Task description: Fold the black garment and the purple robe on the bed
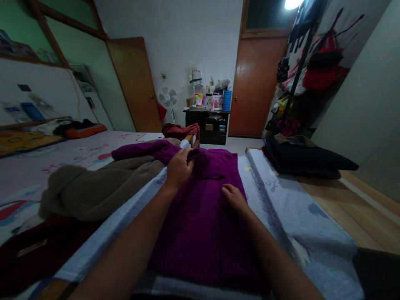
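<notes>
Apparently pinching the purple garment, spread over the pale blue sheet, with the left hand; cannot tell the grip of the right hand. Could bunch if tugged one-sidedly, from the sleeve catching on brown fleece left of the sheet.

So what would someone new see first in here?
Probably the big purple garment in the middle, its far part held by the left hand, with the right hand over it. Next, maybe the bright light up top and the red bag hanging on the right.
</notes>
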Demonstrator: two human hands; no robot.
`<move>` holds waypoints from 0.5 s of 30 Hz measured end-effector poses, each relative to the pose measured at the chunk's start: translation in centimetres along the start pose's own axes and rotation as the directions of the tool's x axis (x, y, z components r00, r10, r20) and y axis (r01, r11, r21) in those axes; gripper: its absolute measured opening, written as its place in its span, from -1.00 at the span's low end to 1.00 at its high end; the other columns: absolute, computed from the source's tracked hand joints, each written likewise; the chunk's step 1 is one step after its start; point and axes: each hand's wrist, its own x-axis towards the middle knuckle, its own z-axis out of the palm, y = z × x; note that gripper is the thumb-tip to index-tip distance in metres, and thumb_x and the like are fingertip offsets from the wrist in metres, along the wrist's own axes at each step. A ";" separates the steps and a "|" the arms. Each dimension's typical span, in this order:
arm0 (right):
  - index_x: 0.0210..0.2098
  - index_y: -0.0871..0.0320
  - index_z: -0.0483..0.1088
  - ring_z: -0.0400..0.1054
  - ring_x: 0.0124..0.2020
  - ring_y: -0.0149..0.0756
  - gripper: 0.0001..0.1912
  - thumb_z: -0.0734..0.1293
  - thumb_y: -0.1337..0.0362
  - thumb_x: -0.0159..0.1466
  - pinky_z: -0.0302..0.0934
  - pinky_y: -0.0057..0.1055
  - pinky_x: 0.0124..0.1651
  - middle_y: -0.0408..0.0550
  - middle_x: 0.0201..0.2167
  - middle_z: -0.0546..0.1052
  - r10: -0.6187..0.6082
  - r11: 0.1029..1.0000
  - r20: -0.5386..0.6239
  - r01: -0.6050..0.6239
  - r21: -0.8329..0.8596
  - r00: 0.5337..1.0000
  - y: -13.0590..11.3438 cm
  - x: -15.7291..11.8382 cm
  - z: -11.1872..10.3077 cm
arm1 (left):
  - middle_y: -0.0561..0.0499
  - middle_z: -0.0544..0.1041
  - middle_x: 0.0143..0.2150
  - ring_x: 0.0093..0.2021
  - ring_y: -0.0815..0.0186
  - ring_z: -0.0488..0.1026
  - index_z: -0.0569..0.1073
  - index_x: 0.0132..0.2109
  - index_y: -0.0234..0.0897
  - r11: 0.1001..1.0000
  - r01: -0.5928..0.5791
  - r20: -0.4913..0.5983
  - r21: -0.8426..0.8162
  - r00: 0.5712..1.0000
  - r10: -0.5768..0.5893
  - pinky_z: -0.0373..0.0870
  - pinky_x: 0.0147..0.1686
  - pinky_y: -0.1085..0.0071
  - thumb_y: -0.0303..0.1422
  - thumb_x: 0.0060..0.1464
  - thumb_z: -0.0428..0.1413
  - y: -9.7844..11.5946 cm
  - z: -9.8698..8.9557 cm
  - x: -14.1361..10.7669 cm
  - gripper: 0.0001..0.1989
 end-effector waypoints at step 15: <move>-0.24 0.11 0.39 0.39 -0.38 -0.30 -0.60 0.48 0.21 -0.08 0.25 -0.41 -0.28 -0.17 -0.39 0.54 0.253 0.724 0.066 -0.234 0.649 0.965 -0.4 -6.7 -4.0 | -0.03 0.51 -0.12 -0.12 0.19 0.40 0.41 -0.01 -0.20 0.912 -0.306 0.368 -0.274 0.843 0.393 0.36 -0.10 0.25 -0.51 0.06 0.11 9.2 5.2 -14.6 -0.67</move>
